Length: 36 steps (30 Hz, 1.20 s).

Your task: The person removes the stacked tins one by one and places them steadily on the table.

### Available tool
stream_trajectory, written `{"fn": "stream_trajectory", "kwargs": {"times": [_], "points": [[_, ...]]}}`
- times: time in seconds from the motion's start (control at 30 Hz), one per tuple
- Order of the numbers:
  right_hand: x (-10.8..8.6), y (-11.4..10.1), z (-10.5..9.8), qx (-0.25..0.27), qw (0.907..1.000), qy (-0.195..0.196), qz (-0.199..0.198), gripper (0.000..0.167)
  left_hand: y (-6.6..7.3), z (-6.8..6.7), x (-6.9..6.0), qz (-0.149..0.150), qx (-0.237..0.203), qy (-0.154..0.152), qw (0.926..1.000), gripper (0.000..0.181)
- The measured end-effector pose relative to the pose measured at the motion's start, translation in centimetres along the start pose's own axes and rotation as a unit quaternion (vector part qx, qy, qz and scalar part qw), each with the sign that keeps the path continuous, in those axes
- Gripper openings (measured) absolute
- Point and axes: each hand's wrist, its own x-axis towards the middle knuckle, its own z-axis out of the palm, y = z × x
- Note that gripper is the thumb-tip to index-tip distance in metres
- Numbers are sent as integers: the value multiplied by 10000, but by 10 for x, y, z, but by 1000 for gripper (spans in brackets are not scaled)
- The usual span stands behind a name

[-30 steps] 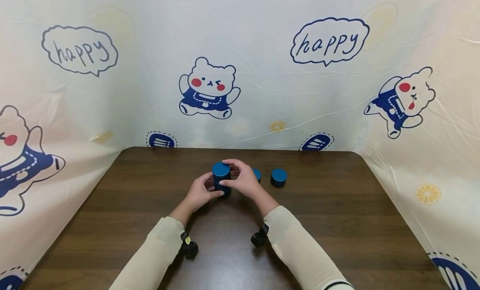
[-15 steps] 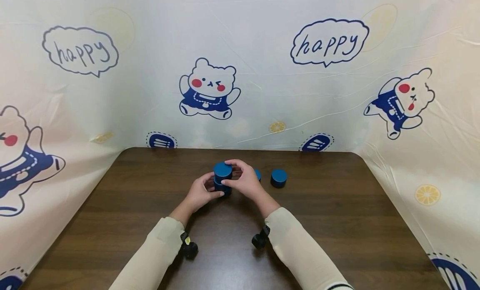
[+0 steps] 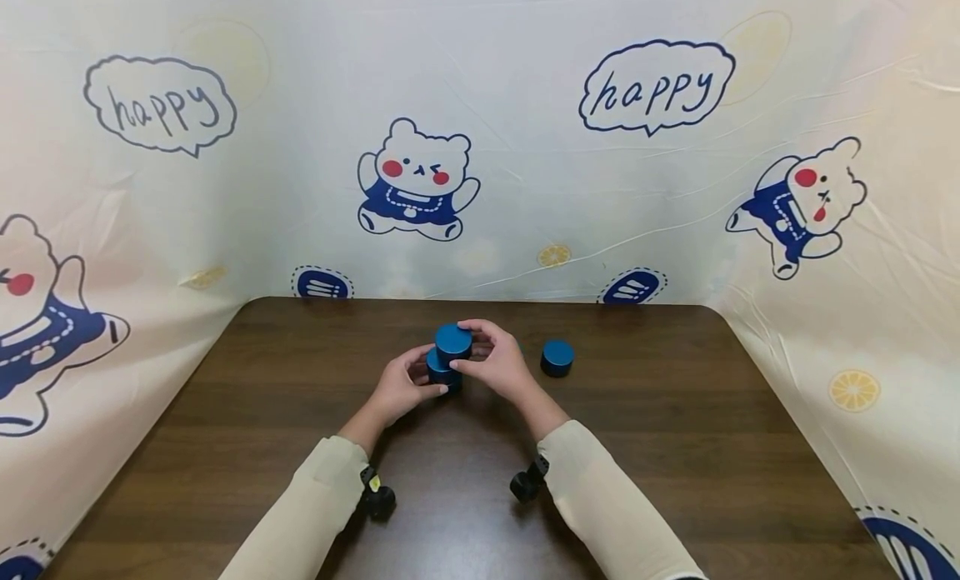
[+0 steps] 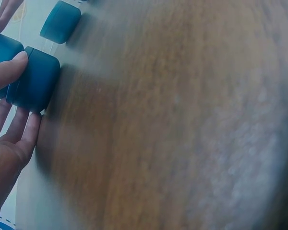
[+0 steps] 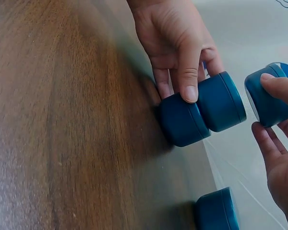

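Two blue round tins are stacked on the table, the lower tin (image 5: 182, 120) under a second tin (image 5: 222, 101). My left hand (image 3: 401, 386) curls round this stack, its thumb (image 4: 9, 72) near the seam between them. Above and slightly right, my right hand (image 3: 498, 368) pinches a third tin (image 3: 453, 342) between thumb and fingers. In the right wrist view a gap separates this held tin (image 5: 269, 98) from the stack, and its base is tilted.
A lone blue tin (image 3: 557, 357) stands on the wooden table (image 3: 637, 447), right of my right hand. A sliver of another blue tin (image 3: 521, 345) shows behind that hand. A patterned cloth (image 3: 525, 188) hangs along the table's back and sides.
The top tin has moved right with my right hand, off its line with the tins below. My left hand stays round the lower tins.
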Motion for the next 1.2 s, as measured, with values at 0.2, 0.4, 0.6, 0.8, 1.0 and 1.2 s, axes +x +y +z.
{"fn": "stream_trajectory", "kwargs": {"times": [0.2,0.4,0.6,0.8,1.0,1.2], "points": [[-4,-1,-6,103,9999,110,-18,53,1,0,-1,-85,-32,25,10000,64],[-7,2,-9,174,9997,157,-82,53,2,1,-2,-84,-80,40,9999,64],[-12,3,-13,227,9995,230,-53,53,2,2,-2,-55,-106,14,9999,65],[-26,-25,-20,307,9993,228,39,54,3,1,-2,-31,-76,-14,10000,66],[-37,-40,-28,209,9991,317,192,53,3,0,-2,-44,-27,41,10000,65],[-41,-31,-35,352,9983,382,268,55,2,1,-2,-17,64,25,10000,66]]}}
